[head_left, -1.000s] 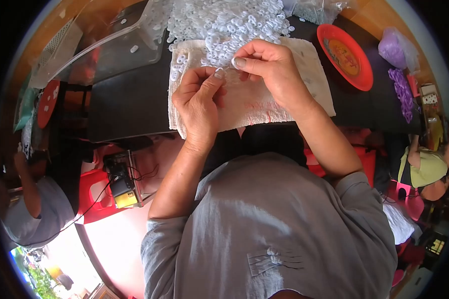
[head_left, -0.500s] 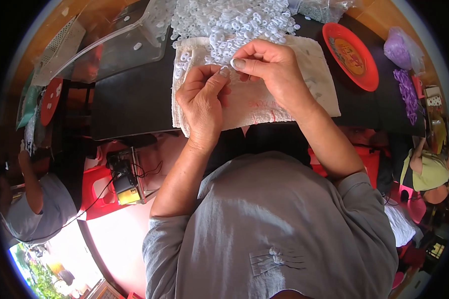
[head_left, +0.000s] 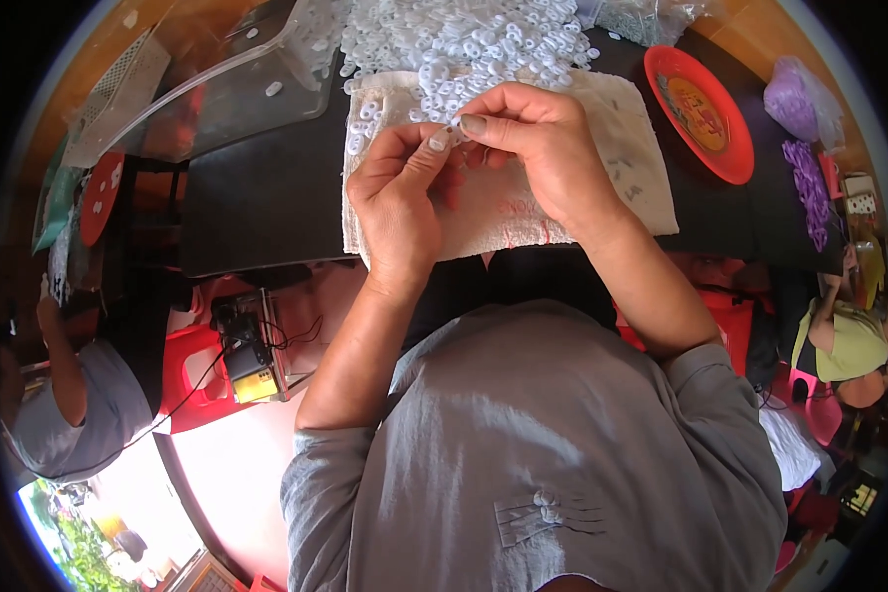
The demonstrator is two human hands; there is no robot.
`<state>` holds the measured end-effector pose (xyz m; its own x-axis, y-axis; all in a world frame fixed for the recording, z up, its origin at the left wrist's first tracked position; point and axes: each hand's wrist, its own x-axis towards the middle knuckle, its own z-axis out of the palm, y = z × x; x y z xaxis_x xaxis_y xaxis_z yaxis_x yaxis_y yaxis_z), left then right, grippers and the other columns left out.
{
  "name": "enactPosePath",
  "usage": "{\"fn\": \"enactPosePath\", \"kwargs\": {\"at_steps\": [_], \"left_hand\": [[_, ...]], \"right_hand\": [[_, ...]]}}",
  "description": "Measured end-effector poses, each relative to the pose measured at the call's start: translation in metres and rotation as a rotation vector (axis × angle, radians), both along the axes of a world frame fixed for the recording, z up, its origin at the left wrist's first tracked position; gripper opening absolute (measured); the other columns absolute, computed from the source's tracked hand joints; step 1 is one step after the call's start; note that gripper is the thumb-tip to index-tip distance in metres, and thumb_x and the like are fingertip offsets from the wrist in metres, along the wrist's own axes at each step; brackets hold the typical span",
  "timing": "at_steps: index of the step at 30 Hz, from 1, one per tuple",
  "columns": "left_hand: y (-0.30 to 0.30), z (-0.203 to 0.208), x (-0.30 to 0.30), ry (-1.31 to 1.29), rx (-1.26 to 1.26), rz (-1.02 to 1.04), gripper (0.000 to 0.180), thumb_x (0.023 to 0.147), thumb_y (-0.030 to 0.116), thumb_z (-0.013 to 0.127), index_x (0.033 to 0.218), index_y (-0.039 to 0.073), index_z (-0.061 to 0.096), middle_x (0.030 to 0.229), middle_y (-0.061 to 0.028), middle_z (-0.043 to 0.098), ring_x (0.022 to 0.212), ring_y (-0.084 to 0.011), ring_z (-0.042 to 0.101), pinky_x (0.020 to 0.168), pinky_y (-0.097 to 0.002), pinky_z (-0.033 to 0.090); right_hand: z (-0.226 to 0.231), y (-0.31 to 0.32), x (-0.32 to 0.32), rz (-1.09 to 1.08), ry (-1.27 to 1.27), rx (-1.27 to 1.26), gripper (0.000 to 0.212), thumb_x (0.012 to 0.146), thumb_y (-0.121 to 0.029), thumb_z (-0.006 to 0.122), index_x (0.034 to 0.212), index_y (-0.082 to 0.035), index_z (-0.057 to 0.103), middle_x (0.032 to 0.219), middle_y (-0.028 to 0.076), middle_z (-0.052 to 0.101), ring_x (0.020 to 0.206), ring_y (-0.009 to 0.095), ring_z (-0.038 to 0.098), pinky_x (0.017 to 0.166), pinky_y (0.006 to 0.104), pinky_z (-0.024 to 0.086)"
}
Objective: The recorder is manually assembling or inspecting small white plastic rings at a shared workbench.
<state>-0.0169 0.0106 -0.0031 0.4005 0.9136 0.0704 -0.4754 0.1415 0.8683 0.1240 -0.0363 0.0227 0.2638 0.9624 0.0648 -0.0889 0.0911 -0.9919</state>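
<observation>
My left hand point(head_left: 397, 202) is closed, thumb against fingers, pinching a small white plastic piece point(head_left: 454, 131). From the other side my right hand point(head_left: 553, 143) grips the same piece between thumb and forefinger, fingertips nearly meeting. The fingers cover most of it, so its full shape is hidden. Both hands hover over a folded cream cloth point(head_left: 636, 128) on the dark table. Beyond them lies a large heap of small white plastic pieces with holes point(head_left: 464, 39), spilling onto the cloth's far edge. A few small grey bits point(head_left: 619, 163) rest on the cloth at the right.
A clear plastic bin point(head_left: 266, 113) stands at the left. To the right are a red oval plate point(head_left: 730, 148), a purple bundle in a bag point(head_left: 789, 99) and purple strands point(head_left: 807, 197). A bag of small grey parts point(head_left: 651, 20) lies at the back. Other people sit on both sides.
My fingertips have drawn together on the white piece; half a second ago the right hand held a white ring-like end slightly apart from the left. The arms have barely moved.
</observation>
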Motion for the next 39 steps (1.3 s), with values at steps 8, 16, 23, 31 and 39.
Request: {"fn": "enactPosePath", "kwargs": {"at_steps": [8, 16, 23, 31, 39], "left_hand": [[0.0016, -0.0032, -0.0005, 0.047, 0.015, -0.004, 0.012, 0.091, 0.007, 0.062, 0.094, -0.004, 0.061, 0.077, -0.0096, 0.063, 0.057, -0.0127, 0.056, 0.049, -0.0231, 0.041], [-0.0004, -0.0005, -0.0026, 0.029, -0.004, -0.034, 0.006, 0.090, 0.004, 0.063, 0.092, -0.001, 0.061, 0.074, -0.0048, 0.062, 0.060, -0.0086, 0.055, 0.050, -0.0211, 0.042], [-0.0005, -0.0013, -0.0023, 0.058, 0.004, -0.026, 0.004, 0.089, 0.002, 0.062, 0.089, 0.000, 0.059, 0.073, -0.0044, 0.062, 0.059, -0.0083, 0.054, 0.049, -0.0212, 0.042], [-0.0011, -0.0028, -0.0024, 0.084, 0.009, -0.008, 0.008, 0.091, 0.003, 0.060, 0.091, -0.005, 0.060, 0.072, -0.0068, 0.060, 0.055, -0.0108, 0.052, 0.048, -0.0222, 0.039], [-0.0023, -0.0026, 0.0028, -0.060, 0.006, 0.095, 0.015, 0.091, 0.011, 0.064, 0.097, -0.002, 0.060, 0.079, -0.0058, 0.063, 0.064, -0.0106, 0.055, 0.058, -0.0238, 0.046]], "right_hand": [[-0.0005, 0.0000, -0.0004, -0.007, -0.003, 0.000, 0.013, 0.087, -0.009, 0.063, 0.095, 0.001, 0.067, 0.083, 0.004, 0.065, 0.073, 0.010, 0.060, 0.065, 0.0229, 0.044], [-0.0024, -0.0004, 0.0008, -0.011, -0.017, -0.015, 0.012, 0.087, -0.011, 0.064, 0.092, 0.000, 0.066, 0.079, 0.002, 0.064, 0.072, 0.009, 0.059, 0.064, 0.0227, 0.043], [-0.0002, -0.0015, -0.0001, 0.017, -0.048, -0.033, 0.012, 0.088, -0.011, 0.063, 0.091, 0.000, 0.065, 0.078, 0.002, 0.063, 0.071, 0.008, 0.057, 0.064, 0.0225, 0.043], [-0.0044, -0.0001, -0.0059, 0.045, -0.005, 0.001, 0.011, 0.089, -0.012, 0.063, 0.089, -0.001, 0.064, 0.076, 0.000, 0.060, 0.069, 0.007, 0.055, 0.063, 0.0209, 0.043], [0.0034, -0.0059, 0.0037, 0.030, -0.194, -0.034, 0.012, 0.089, -0.014, 0.064, 0.088, -0.002, 0.063, 0.072, -0.001, 0.058, 0.067, 0.006, 0.053, 0.059, 0.0237, 0.042]]}}
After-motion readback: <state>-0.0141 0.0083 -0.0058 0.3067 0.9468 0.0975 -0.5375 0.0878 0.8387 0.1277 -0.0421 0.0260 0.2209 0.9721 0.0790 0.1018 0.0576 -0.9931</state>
